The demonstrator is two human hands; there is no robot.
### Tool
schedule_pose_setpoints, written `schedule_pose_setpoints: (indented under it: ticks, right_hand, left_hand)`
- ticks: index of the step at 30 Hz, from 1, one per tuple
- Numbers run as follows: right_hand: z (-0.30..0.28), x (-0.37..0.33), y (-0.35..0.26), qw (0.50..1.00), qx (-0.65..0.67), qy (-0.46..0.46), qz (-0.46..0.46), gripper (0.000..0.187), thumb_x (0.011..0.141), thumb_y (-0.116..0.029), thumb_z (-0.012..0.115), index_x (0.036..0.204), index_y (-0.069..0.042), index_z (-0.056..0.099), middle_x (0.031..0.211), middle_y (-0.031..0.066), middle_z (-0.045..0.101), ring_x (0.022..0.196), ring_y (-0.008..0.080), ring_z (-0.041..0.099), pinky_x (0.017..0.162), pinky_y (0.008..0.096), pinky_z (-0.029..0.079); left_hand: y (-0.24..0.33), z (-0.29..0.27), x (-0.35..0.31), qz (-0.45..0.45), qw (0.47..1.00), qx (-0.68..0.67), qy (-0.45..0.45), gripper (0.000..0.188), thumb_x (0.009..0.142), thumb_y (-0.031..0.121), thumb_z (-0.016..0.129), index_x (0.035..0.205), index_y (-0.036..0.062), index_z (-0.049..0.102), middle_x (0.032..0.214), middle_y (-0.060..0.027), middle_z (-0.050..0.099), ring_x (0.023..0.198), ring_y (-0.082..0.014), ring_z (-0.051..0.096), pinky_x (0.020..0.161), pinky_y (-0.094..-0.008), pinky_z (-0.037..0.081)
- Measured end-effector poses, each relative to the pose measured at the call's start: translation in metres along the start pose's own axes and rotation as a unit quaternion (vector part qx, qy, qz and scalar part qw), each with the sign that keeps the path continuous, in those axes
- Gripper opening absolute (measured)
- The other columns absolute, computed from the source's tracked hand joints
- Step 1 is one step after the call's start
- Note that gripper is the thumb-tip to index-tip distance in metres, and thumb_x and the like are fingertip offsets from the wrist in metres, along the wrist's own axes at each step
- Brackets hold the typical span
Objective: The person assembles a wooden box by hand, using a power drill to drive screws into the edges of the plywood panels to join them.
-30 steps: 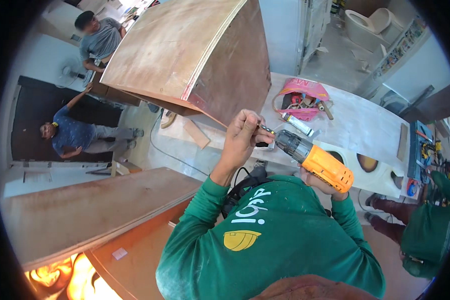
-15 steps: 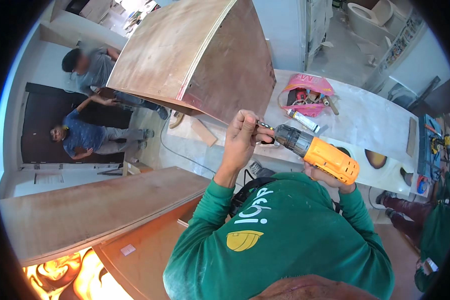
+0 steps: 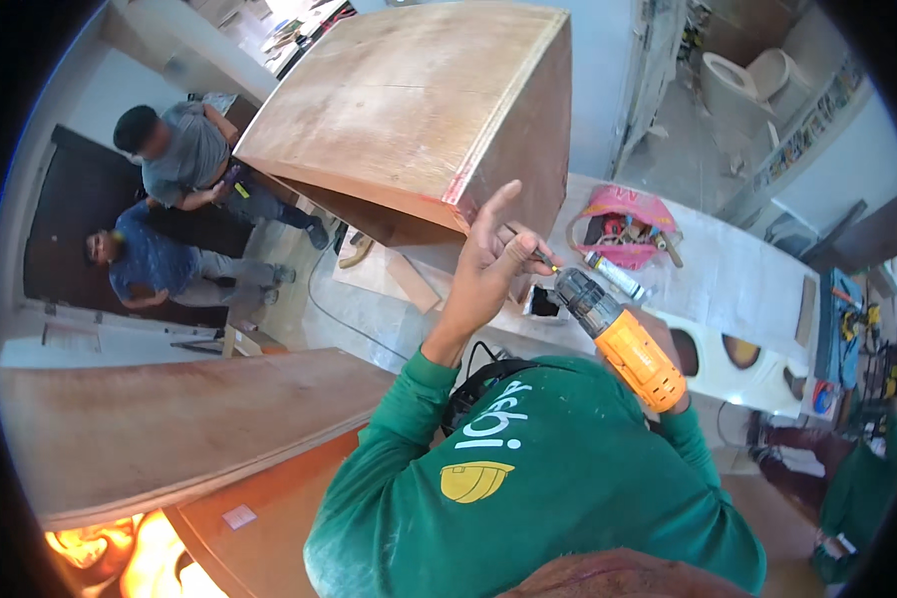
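My right hand (image 3: 671, 342) grips an orange and black cordless drill (image 3: 636, 359), partly hidden behind its body. The drill's chuck points up and to the left, toward my left hand (image 3: 495, 257). Between the thumb and fingers of that hand is a thin, dark bit (image 3: 545, 262) with a yellow mark, just off the chuck's tip; its exact kind is hard to make out. The left index finger stretches upward. Right behind this hand stands a large plywood box (image 3: 399, 100), open on its underside.
A white-topped table (image 3: 738, 269) carries a pink bag (image 3: 658, 207) of tools, a sealant tube (image 3: 616, 276) and a white panel with oval holes (image 3: 708, 376). A plywood panel (image 3: 189, 419) lies at left. Two people stand far left; another person (image 3: 867, 488) is at right. A cable (image 3: 334, 309) crosses the floor.
The drill has swung lower and now tilts more steeply. My left index finger has straightened upward. The view has shifted, and the person in grey has turned and lowered an outstretched arm.
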State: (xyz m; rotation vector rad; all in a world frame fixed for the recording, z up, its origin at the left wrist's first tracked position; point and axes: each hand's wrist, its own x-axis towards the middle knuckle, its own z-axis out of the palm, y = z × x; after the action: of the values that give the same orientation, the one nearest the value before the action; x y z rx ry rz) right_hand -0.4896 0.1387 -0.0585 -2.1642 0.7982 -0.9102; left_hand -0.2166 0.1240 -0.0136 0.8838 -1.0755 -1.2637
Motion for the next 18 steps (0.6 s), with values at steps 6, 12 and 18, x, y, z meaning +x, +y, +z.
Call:
schedule_pose_setpoints:
  ticks: [6, 12, 18]
  right_hand:
    - [0.016, -0.015, 0.015, 0.997, 0.078, 0.003, 0.015, 0.021, 0.084, -0.013, 0.077, 0.101, -0.009, 0.065, 0.089, 0.0108, 0.064, 0.080, 0.0344, 0.066, 0.068, 0.0435, 0.051]
    - [-0.010, 0.009, 0.041, 0.994, 0.046, -0.059, -0.080, 0.025, 0.083, -0.016, 0.077, 0.105, -0.007, 0.067, 0.094, 0.0143, 0.067, 0.081, 0.0377, 0.066, 0.068, 0.0443, 0.052]
    - [-0.017, 0.044, 0.037, 0.975, 0.116, -0.044, -0.186, 0.028, 0.084, -0.015, 0.076, 0.110, -0.006, 0.069, 0.098, 0.0136, 0.071, 0.084, 0.0356, 0.069, 0.072, 0.0416, 0.056]
  left_hand:
    - [-0.045, 0.037, -0.013, 0.008, 0.971, -0.168, 0.172, 0.047, 0.102, 0.024, 0.067, 0.139, 0.0065, 0.043, 0.100, -0.0072, 0.070, 0.099, -0.0264, 0.074, 0.084, -0.0343, 0.060]
    - [-0.050, 0.049, -0.013, -0.006, 0.938, -0.258, 0.231, 0.026, 0.107, 0.026, 0.059, 0.123, 0.0061, 0.057, 0.101, -0.0048, 0.070, 0.104, -0.0264, 0.072, 0.091, -0.0359, 0.060]
    - [-0.034, 0.056, -0.013, 0.077, 0.930, -0.186, 0.308, 0.029, 0.107, 0.027, 0.058, 0.125, 0.0043, 0.057, 0.102, -0.0048, 0.069, 0.103, -0.0282, 0.072, 0.091, -0.0371, 0.060]
